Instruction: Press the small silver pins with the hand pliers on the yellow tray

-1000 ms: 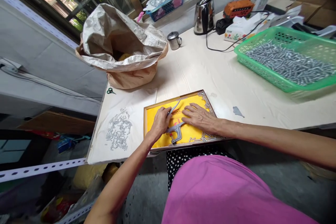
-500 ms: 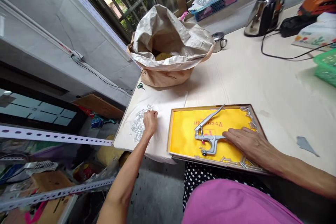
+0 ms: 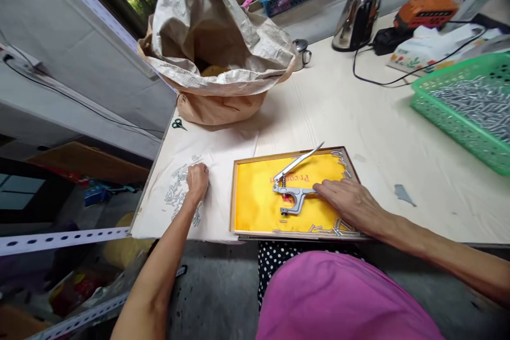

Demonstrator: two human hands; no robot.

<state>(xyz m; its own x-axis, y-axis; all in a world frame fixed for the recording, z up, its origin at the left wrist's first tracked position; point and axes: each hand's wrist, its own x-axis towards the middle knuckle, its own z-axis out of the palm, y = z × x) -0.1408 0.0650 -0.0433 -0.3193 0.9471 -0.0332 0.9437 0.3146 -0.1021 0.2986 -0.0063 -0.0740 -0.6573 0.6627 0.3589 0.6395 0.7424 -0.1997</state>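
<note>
My right hand (image 3: 353, 202) is closed round the lower handle of grey metal snap pliers (image 3: 297, 196), whose upper handle stands raised and whose jaws are apart. The pliers rest over a shallow tray (image 3: 233, 196) with a yellow bottom and red lettering. Small metal pins (image 3: 338, 227) lie along the tray's front and right edges. At the left, my left hand (image 3: 197, 183) is closed at the right side of a loose pile of small silvery pins (image 3: 175, 191) on the table. Its fingertips are hidden, so anything between them cannot be made out.
A large open paper sack (image 3: 223, 101) stands behind the pile, with green scissors (image 3: 179, 124) beside it. A green basket (image 3: 446, 122) of metal pins sits at right. Farther back are a kettle (image 3: 358, 13), a corded black adapter (image 3: 388, 41) and a lidded cup (image 3: 300, 56).
The view has swung to the right, bringing more of the green basket and its pins into sight. Both hands keep about the same places beside the pile and on the pliers.
</note>
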